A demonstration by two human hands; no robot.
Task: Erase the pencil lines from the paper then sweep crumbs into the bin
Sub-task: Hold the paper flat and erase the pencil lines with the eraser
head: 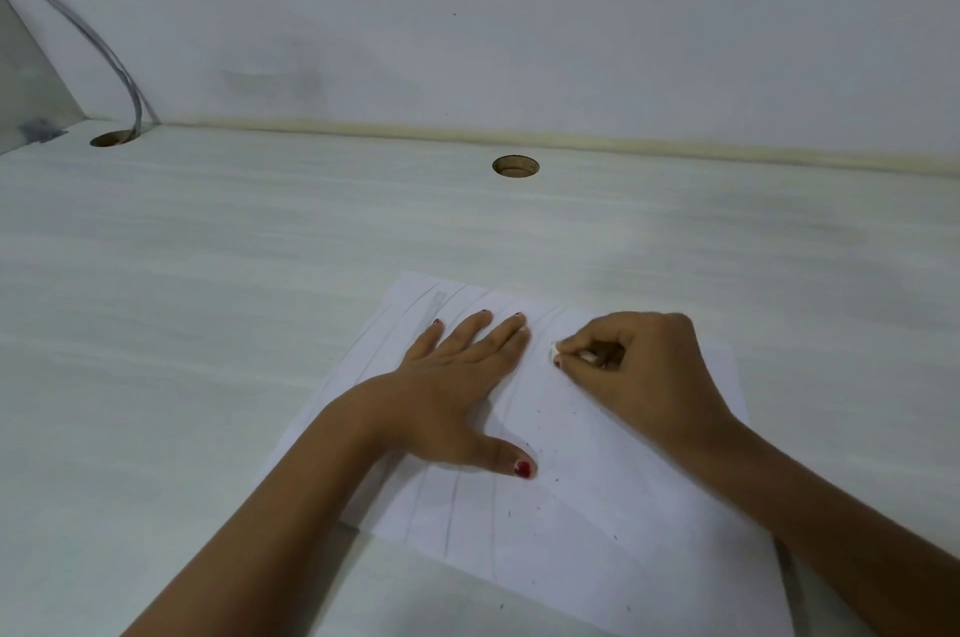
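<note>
Now left hand (457,376) presses paper (597,506) with fingers spread flat; right hand (639,366) fingers pinch eraser (555,351).

A white sheet of paper (597,506) lies flat and askew, with faint grey pencil lines (453,506) running lengthwise over its left half, tiny dark crumbs (540,412) scattered across its middle, and what seems to be a small white eraser (554,350) pinched against it by the right hand (639,366).
</note>
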